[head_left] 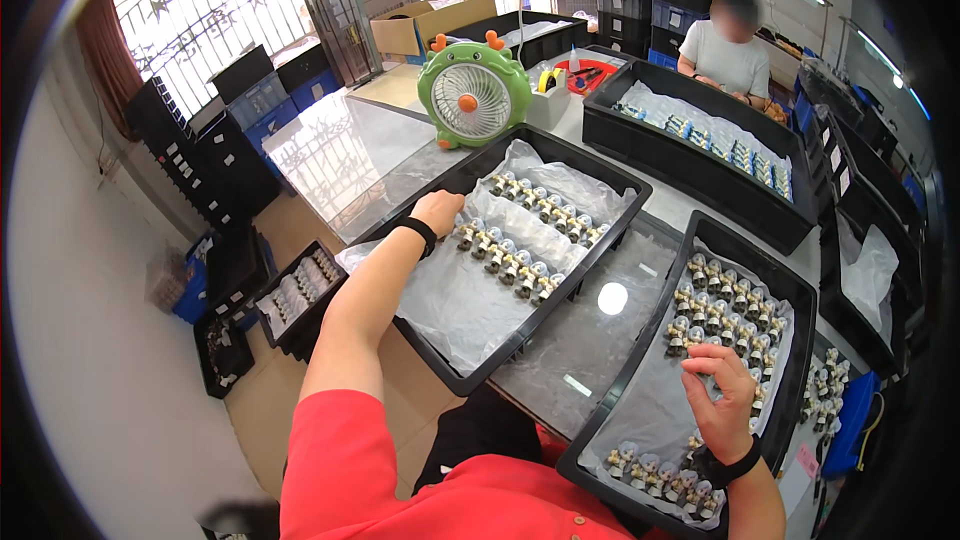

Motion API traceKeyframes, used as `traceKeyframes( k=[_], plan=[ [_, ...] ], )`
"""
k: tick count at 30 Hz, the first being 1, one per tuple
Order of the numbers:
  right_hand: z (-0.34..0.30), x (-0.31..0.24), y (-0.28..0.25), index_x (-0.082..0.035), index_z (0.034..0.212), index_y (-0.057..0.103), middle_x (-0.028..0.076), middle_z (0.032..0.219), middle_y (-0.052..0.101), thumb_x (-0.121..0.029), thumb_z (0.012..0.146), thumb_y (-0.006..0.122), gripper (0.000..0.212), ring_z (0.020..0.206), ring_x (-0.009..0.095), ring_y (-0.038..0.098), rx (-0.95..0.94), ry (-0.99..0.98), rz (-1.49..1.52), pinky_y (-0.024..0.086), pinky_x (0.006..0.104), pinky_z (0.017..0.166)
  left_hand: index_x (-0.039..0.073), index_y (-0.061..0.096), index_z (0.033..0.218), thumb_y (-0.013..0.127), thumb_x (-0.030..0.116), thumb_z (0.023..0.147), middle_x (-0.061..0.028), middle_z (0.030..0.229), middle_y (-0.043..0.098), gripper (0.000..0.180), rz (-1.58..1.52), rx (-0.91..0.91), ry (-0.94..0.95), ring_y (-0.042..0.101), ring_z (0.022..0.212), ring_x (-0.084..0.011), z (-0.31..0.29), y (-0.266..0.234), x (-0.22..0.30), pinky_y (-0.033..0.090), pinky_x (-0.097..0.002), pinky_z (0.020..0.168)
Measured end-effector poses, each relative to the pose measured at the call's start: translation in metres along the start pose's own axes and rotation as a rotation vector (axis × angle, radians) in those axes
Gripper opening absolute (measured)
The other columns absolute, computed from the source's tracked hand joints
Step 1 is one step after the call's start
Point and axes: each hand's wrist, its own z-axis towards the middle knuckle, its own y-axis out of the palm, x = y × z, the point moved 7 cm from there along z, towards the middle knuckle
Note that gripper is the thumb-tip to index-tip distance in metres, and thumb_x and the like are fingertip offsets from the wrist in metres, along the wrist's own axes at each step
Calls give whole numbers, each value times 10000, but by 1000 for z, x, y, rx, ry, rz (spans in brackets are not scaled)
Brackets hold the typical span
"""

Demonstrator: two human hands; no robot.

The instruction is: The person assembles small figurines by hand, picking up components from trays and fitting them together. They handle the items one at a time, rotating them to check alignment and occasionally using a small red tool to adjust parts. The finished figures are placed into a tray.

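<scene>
Black plastic trays, two within our reach on the grey tabletop (555,370): left tray (600,248), right tray (632,360), each lined with crumpled translucent sheeting.

Left tray: small pale-and-dark figurines with clear, rounded tops. We count two slanting rows, a back row (548,205) and a front row (513,267). Our left hand (437,211) is over this tray's left side, at the left end of the front row; the nearest figurine sits just beside the fingertips, toward the right. Fingers curled inward; we cannot tell whether they have hold of anything.

Right tray: similar figurines in several rows (716,315) toward the far end, another row (660,480) along the near end, bare sheeting between on the left. Our right hand (722,392) is above the tray, palm-side toward the left, thumb and bent fingers slightly parted, nothing visible in the gap. Figurines lie just beyond the fingertips, others right of the hand.

Beyond the left tray, a green fan (472,103). Across from us, a person (735,60) in a pale top sits behind another black tray (690,175).
</scene>
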Motion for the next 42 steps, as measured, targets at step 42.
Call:
traceKeyframes(
  k=[42],
  plan=[
    [-75,69,8,-66,1066,597,114,991,586,-207,687,716,422,988,298,561,-927,390,-648,448,439,820,105,542,1100,598,222,855,-173,942,616,276,-970,435,1522,609,618,-252,-262,-239,282,493,-310,475]
  ],
)
